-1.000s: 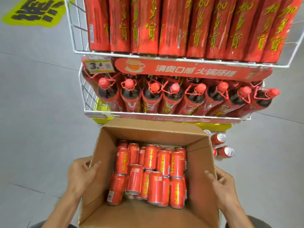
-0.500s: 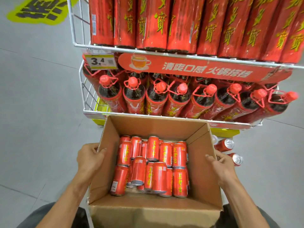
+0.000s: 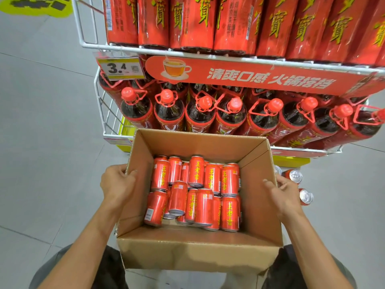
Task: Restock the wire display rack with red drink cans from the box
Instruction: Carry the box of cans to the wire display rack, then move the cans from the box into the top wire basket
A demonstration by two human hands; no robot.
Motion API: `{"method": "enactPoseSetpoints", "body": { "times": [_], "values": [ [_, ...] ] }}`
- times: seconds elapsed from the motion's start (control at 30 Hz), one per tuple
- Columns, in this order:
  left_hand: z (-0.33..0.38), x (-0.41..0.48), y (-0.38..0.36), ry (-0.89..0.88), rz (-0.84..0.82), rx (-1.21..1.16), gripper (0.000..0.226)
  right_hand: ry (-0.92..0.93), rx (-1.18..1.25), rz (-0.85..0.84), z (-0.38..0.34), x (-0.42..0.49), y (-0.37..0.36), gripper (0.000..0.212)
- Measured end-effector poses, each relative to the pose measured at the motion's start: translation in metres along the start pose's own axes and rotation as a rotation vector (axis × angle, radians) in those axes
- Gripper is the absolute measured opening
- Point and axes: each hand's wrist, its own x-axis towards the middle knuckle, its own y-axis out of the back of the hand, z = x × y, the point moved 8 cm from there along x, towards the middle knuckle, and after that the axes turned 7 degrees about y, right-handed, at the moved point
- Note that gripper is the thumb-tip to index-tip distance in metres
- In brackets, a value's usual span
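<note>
On the near edge of the grey tiled floor [image 3: 41, 142] sits the open box [image 3: 198, 255], legs cropped below it. The left hand [image 3: 116, 184] and right hand [image 3: 285, 192] clasp its side walls, thumbs over the rims, fingers mostly hidden. Red cans [image 3: 204, 205] lie jumbled inside. Beyond, the wire rack [image 3: 93, 46] holds bottles [image 3: 168, 111], its top cut off.

The box [image 3: 200, 251] is coloured brown. The cans [image 3: 204, 205] in it are painted red, with yellow letters. At 12 o'clock, the wire rack [image 3: 94, 46] is painted white. Its bottles [image 3: 168, 111] are seen as dark, with red caps and red labels. The tall packs [image 3: 191, 21] are coloured red with yellow letters. The banner [image 3: 250, 78] is coloured red, with white letters and a gold tea cup. The floor [image 3: 41, 142] is tiled grey. At 11 o'clock, a sticker [image 3: 35, 6] is coloured yellow with black marks.
</note>
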Motion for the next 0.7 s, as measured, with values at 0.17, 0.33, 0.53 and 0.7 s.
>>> {"method": "enactPoseSetpoints", "body": {
  "times": [0.17,0.33,0.53,0.7],
  "values": [
    [0.000,-0.005,0.001,0.008,0.016,-0.004,0.019,0.027,-0.042,-0.014,-0.008,-0.007,-0.002,0.017],
    [0.005,-0.011,0.004,-0.009,0.002,-0.008,0.015,0.010,-0.044,-0.016,-0.013,-0.012,0.001,0.022],
    [0.023,-0.040,0.011,-0.133,-0.116,-0.048,0.031,0.182,-0.174,0.088,-0.056,-0.035,0.009,0.041],
    [0.066,-0.096,0.042,-0.439,0.080,-0.159,0.047,0.593,-0.168,0.233,-0.134,-0.093,0.004,0.041]
  ]
}}
